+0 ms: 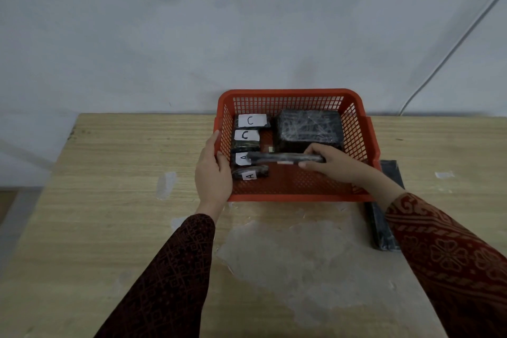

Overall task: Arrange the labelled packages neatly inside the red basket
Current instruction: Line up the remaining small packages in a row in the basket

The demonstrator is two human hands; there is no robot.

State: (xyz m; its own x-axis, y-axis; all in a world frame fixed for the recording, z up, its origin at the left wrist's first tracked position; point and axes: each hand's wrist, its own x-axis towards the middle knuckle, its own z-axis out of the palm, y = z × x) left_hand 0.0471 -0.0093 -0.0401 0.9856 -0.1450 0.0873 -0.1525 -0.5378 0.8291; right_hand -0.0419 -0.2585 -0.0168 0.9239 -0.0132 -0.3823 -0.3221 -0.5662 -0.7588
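Note:
The red basket (290, 96) stands at the far edge of the table. Along its left side lie several small black packages: two labelled C (251, 121) (246, 136) and two labelled A (242, 159) (251, 174). A large black wrapped package (310, 126) fills the back right. My right hand (326, 160) is inside the basket, shut on a flat black package (282, 158) held edge-on above the basket floor. My left hand (214, 173) grips the basket's left wall.
A flat dark package (384, 228) lies on the wooden table (109, 173) to the right of the basket, partly under my right sleeve. A grey wall rises close behind the table. Pale worn patches mark the tabletop near me.

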